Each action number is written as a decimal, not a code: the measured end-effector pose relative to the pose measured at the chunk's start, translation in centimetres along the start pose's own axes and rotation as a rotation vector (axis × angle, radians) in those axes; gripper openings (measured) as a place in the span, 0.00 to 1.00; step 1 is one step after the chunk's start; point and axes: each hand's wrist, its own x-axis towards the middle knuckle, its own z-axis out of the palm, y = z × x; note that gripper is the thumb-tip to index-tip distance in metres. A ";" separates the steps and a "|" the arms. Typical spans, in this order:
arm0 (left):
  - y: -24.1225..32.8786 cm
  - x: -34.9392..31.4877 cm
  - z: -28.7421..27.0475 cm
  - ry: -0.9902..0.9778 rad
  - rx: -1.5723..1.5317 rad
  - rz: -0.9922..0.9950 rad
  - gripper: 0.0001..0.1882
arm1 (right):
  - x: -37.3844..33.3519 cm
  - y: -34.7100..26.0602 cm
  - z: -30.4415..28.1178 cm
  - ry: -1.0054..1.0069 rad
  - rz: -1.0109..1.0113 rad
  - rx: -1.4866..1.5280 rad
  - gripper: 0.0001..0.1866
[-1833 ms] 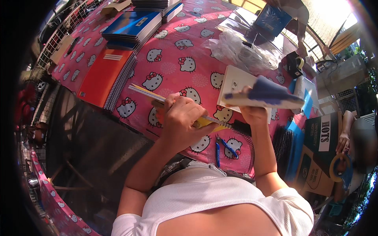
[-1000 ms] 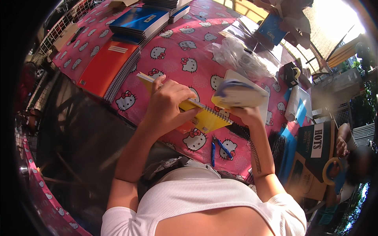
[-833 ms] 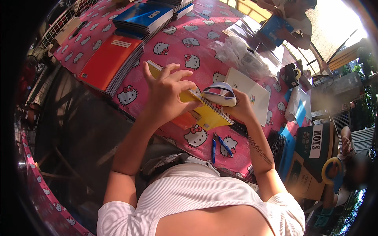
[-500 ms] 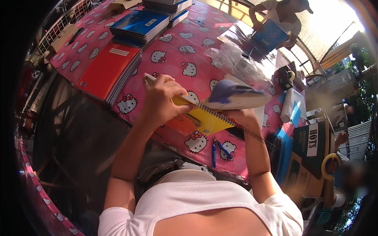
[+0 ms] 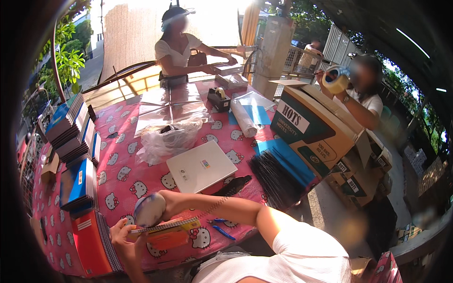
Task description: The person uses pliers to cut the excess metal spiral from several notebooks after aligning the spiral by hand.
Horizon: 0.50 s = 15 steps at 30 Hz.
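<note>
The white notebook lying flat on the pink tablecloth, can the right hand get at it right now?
Probably yes. The white notebook lies uncovered just beyond the right hand, with nothing between them, though that hand is pressed against a blue-covered book first.

yellow spiral notebook in both hands, pink tablecloth

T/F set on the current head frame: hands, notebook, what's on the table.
1. The left hand grips the spiral notebook. True.
2. The right hand rests flat on the white pad. False: it is at the notebook, behind a lifted cover.
3. The tablecloth is plain green. False: pink with a cartoon cat print.
4. Two blue pens lie beside the notebook. True.
5. A tape dispenser sits on the far side. True.
</note>
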 end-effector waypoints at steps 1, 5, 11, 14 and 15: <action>0.4 0.2 -0.1 -0.012 -0.057 -0.034 0.19 | 0.2 0.8 -0.4 -0.030 0.105 -0.250 0.27; -2.7 -0.4 -0.9 0.015 -0.103 -0.034 0.19 | 0.9 0.2 0.6 -0.057 0.118 -0.252 0.27; -1.9 -0.2 -1.1 -0.004 -0.124 -0.095 0.17 | 1.7 -0.8 0.1 -0.060 0.192 -0.034 0.27; -2.1 0.0 -0.6 -0.010 -0.192 -0.141 0.18 | 1.3 0.6 1.1 -0.112 0.157 -0.371 0.27; -2.2 0.4 -0.7 -0.017 -0.230 -0.132 0.19 | 2.1 1.1 0.3 -0.155 0.190 -0.500 0.26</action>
